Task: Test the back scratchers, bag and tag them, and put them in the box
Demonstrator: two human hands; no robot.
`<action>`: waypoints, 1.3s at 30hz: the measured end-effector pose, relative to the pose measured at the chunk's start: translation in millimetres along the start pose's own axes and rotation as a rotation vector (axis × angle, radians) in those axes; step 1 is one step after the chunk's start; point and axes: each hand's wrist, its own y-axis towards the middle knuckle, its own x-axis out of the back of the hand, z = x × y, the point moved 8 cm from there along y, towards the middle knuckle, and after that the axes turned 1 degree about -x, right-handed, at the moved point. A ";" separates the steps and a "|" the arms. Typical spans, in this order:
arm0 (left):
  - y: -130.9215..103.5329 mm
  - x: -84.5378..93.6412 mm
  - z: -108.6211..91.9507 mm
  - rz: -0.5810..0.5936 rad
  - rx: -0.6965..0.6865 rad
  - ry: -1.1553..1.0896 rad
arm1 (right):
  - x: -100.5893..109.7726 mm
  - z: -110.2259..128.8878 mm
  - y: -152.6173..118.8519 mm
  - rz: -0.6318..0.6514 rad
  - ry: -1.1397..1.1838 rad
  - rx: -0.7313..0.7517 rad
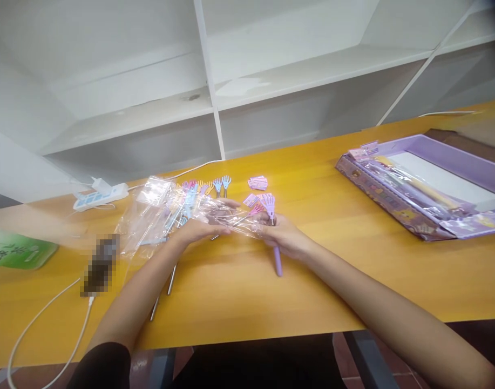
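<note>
The purple back scratcher (pixel 268 203) sits at centre frame, your right hand (pixel 286 236) closed around it. Your left hand (pixel 201 229), left of centre, is clamped on clear plastic (pixel 242 220) stretching between both hands. Pink cards (pixel 257 183) lie just above; an open box (pixel 460 159) fills the right side.

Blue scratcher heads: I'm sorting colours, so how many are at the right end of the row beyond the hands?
2, side by side beyond the left hand: left head, right head. More blue pieces lie to their left; some may be hidden.
</note>
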 end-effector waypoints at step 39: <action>-3.0 35.1 -48.5 -0.251 -0.428 0.266 | 40.7 63.3 -9.0 -0.182 -0.671 0.564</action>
